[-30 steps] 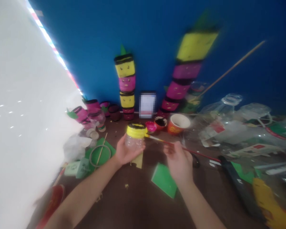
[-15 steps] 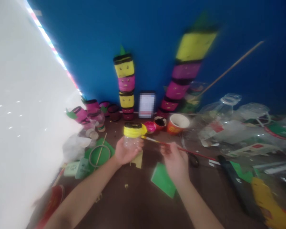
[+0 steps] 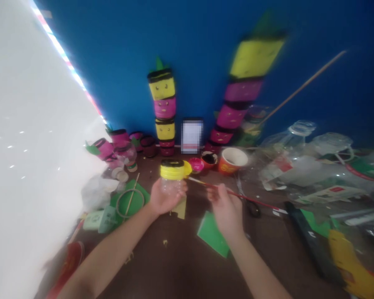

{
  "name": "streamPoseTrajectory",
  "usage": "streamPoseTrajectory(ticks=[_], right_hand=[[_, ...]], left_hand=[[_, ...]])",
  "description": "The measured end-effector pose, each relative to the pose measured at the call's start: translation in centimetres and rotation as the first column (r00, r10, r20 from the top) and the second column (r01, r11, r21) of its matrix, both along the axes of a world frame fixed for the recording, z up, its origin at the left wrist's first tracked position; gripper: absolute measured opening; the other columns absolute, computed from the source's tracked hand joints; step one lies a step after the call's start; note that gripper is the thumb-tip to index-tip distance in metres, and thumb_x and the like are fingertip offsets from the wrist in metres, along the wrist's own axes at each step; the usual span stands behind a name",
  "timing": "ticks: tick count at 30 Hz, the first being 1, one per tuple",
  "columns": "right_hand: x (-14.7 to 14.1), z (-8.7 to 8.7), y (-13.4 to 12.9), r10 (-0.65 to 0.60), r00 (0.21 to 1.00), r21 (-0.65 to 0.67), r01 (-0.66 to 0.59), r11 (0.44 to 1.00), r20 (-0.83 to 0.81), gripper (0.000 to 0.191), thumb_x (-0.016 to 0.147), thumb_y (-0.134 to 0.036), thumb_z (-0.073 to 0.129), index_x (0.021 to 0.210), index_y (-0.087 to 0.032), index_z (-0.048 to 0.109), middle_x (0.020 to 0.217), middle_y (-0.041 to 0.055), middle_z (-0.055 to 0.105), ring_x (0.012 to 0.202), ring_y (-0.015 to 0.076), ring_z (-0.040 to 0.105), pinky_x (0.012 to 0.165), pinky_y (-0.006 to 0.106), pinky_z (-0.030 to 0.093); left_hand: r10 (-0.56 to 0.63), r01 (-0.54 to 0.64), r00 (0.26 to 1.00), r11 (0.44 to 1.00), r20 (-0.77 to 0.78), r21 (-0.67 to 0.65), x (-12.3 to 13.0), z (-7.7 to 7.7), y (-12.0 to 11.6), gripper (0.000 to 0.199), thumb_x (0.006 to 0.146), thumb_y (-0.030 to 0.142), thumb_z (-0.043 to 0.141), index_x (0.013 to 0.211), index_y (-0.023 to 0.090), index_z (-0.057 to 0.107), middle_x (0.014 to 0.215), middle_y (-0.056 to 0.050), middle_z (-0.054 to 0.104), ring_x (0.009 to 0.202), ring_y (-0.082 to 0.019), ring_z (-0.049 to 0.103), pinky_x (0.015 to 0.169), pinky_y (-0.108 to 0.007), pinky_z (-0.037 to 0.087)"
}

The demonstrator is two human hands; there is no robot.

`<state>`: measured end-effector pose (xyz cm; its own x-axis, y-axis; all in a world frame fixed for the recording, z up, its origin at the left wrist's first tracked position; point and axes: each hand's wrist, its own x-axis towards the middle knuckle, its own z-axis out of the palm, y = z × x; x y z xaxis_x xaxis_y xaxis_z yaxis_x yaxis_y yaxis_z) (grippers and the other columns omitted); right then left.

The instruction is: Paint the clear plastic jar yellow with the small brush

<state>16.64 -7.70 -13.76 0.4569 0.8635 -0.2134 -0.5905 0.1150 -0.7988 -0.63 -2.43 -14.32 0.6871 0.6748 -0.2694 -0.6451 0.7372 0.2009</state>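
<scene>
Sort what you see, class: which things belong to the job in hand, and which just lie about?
In use:
yellow-banded jar, in the left hand
red-handled paintbrush, in the right hand

Seemingly just lying about:
green piece
yellow tool
clear plastic bottle

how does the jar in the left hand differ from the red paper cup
The jar is clear below with a yellow band and black on top, while the paper cup is red outside and white inside. The jar is held in the left hand; the paper cup stands on the table. Both are rounded and roughly upright.
</scene>
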Motion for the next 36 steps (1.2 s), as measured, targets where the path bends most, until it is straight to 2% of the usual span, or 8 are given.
streamPoseTrajectory(ticks=[4, 8, 15, 21, 24, 31, 33, 36], right_hand=[[0.0, 0.3, -0.1, 0.017, 1.0, 0.017, -0.017, 1.0, -0.019, 0.031, 0.056, -0.04, 0.079, 0.063, -0.015, 0.062, 0.058, 0.0017, 0.065, 0.054, 0.0112, 0.061, 0.049, 0.021, 0.048], [-0.4, 0.5, -0.3, 0.065, 0.998, 0.019, -0.065, 0.998, -0.012, 0.033, 0.055, -0.041, 0.079, 0.067, -0.014, 0.063, 0.059, 0.0023, 0.066, 0.052, 0.0108, 0.061, 0.049, 0.021, 0.048], [0.2, 0.1, 0.1, -0.013, 1.0, -0.014, 0.013, 1.0, -0.02, 0.033, 0.056, -0.041, 0.078, 0.066, -0.014, 0.062, 0.059, 0.0016, 0.065, 0.054, 0.0101, 0.061, 0.051, 0.021, 0.049], [-0.4, 0.5, -0.3, 0.073, 0.997, 0.011, -0.073, 0.997, -0.011, 0.034, 0.057, -0.042, 0.077, 0.067, -0.014, 0.062, 0.057, 0.0013, 0.064, 0.052, 0.0107, 0.06, 0.049, 0.021, 0.047], [-0.6, 0.5, -0.3, 0.068, 0.998, -0.005, -0.068, 0.998, 0.015, 0.034, 0.058, -0.042, 0.077, 0.069, -0.013, 0.062, 0.059, 0.0021, 0.065, 0.052, 0.0107, 0.06, 0.05, 0.022, 0.047], [0.6, 0.2, 0.1, -0.05, 0.998, 0.017, 0.051, 0.999, -0.046, 0.033, 0.055, -0.038, 0.08, 0.066, -0.014, 0.06, 0.057, -0.0003, 0.063, 0.054, 0.0095, 0.06, 0.053, 0.021, 0.048], [0.8, 0.6, 0.0, -0.07, 0.995, 0.04, 0.073, 0.997, -0.065, 0.032, 0.054, -0.037, 0.08, 0.063, -0.015, 0.059, 0.056, -0.0012, 0.062, 0.054, 0.0097, 0.06, 0.053, 0.021, 0.048], [1.0, 1.6, -0.3, -0.132, 0.989, 0.086, 0.137, 0.987, -0.059, 0.033, 0.051, -0.036, 0.081, 0.061, -0.016, 0.057, 0.054, -0.0026, 0.061, 0.052, 0.0095, 0.059, 0.051, 0.021, 0.047]], left_hand=[[0.004, -0.004, 1.0, 1.0, 0.0, -0.006, 0.1, 0.2, -0.1, 0.044, 0.07, 0.032, 0.053, 0.103, 0.003, 0.054, 0.08, -0.013, 0.057, 0.075, -0.019, 0.056, 0.06, -0.025, 0.046], [-0.007, 0.007, 1.0, 1.0, 0.017, 0.003, 0.2, 0.6, -0.3, 0.042, 0.072, 0.032, 0.051, 0.102, 0.004, 0.056, 0.079, -0.013, 0.057, 0.072, -0.017, 0.056, 0.058, -0.024, 0.046], [-0.061, 0.059, 0.998, 0.995, -0.023, -0.084, 0.0, 0.7, -0.3, 0.033, 0.077, 0.029, 0.045, 0.1, 0.008, 0.055, 0.074, -0.009, 0.053, 0.061, -0.013, 0.051, 0.048, -0.02, 0.043], [-0.015, 0.011, 0.999, 0.992, -0.031, -0.129, 0.4, 2.0, -0.7, 0.025, 0.077, 0.026, 0.045, 0.095, 0.011, 0.056, 0.073, -0.007, 0.049, 0.063, -0.013, 0.049, 0.047, -0.019, 0.042], [-0.023, 0.019, 0.999, 0.99, -0.029, -0.138, 0.5, 2.1, -0.8, 0.022, 0.078, 0.028, 0.044, 0.088, 0.012, 0.056, 0.071, -0.006, 0.047, 0.058, -0.011, 0.046, 0.044, -0.017, 0.041], [-0.082, 0.081, 0.996, 0.995, -0.018, -0.06, 0.0, 0.8, -0.7, 0.03, 0.074, 0.034, 0.047, 0.085, 0.008, 0.057, 0.068, -0.007, 0.05, 0.054, -0.01, 0.046, 0.042, -0.018, 0.041], [-0.05, 0.049, 0.999, 0.998, -0.006, -0.025, 0.1, 0.7, -0.7, 0.037, 0.073, 0.039, 0.05, 0.088, 0.007, 0.058, 0.072, -0.01, 0.055, 0.06, -0.013, 0.051, 0.047, -0.02, 0.044], [0.043, -0.044, 0.999, 0.999, 0.021, 0.016, 0.3, 0.5, -0.7, 0.053, 0.068, 0.051, 0.057, 0.092, 0.004, 0.059, 0.079, -0.015, 0.061, 0.074, -0.02, 0.058, 0.063, -0.026, 0.048]])
